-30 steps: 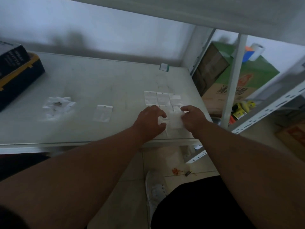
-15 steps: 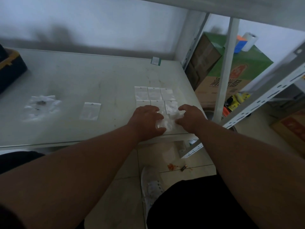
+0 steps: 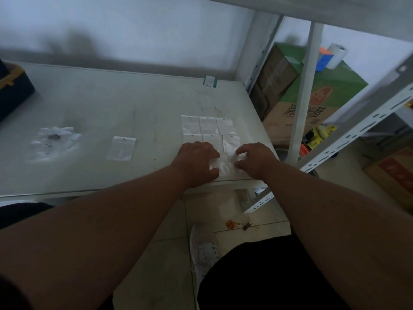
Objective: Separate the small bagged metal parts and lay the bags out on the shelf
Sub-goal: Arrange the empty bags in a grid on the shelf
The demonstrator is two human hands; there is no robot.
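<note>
Pressing down near the front right corner of the shelf (image 3: 125,104), both hands work one clear bag (image 3: 224,165) between them — the left hand (image 3: 196,163) lies over its left side with fingers curled onto the plastic, the right hand (image 3: 254,159) pinches its right edge with bent fingertips. That bag sits close to the shelf's front lip, with the right edge of the board just beyond the right hand.

Right behind the hands, a grid of laid-out bags (image 3: 209,128) runs in two rows, edges touching; the near row is partly hidden by the knuckles. Whether they hold metal parts I cannot tell, the plastic is too blurred.

Plenty of bare shelf lies to the left: a single flat bag (image 3: 121,148) sits alone mid-shelf, and further left a loose heap of bags (image 3: 54,140) shows dark metal bits at its centre. Between these three groups the board is open, and the whole back half up to the wall is free, save for a small green-edged tag (image 3: 210,81) at the rear right.

A black and yellow case (image 3: 13,90) sits on the far left end. On the right a white upright post (image 3: 306,90) stands just off the corner, with a green cardboard box (image 3: 321,95) behind it — tight room on that side.
</note>
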